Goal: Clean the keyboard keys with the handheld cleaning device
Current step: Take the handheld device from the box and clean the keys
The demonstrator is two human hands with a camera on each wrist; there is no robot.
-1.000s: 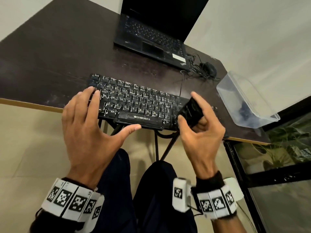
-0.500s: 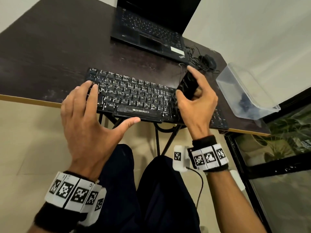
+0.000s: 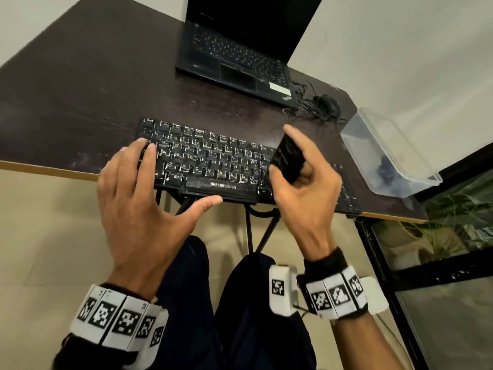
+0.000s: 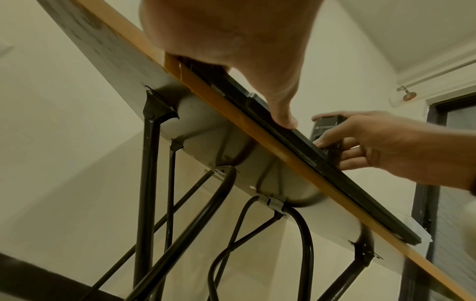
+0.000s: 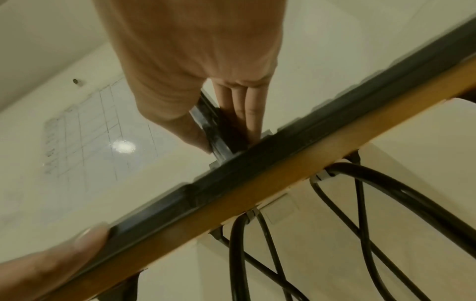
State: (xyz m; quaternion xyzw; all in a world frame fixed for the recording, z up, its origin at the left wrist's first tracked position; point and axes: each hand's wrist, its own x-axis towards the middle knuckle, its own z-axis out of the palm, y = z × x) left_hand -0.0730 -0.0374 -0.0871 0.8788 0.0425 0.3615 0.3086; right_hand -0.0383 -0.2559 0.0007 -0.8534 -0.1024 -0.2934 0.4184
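Observation:
A black Zebronics keyboard (image 3: pixel 208 161) lies at the near edge of a dark table (image 3: pixel 80 89). My left hand (image 3: pixel 138 188) rests flat on its left end, fingers straight on the keys, with the thumb (image 4: pixel 282 116) along the front edge by the space bar. My right hand (image 3: pixel 304 190) grips a small black cleaning device (image 3: pixel 288 158) between thumb and fingers and holds it tilted over the right-hand keys. From below, the device (image 5: pixel 216 130) meets the keyboard's front rim (image 5: pixel 257 163). Its underside is hidden.
An open black laptop (image 3: pixel 240 57) stands at the back. A mouse with a tangled cable (image 3: pixel 328 102) lies to its right. A clear plastic box (image 3: pixel 386 153) sits at the table's right edge. Black metal legs (image 4: pixel 146 183) run under the table, above my knees.
My right hand carried the device from the keyboard's near right corner to its far rows, then back to the middle rows. The left hand has stayed on the left end.

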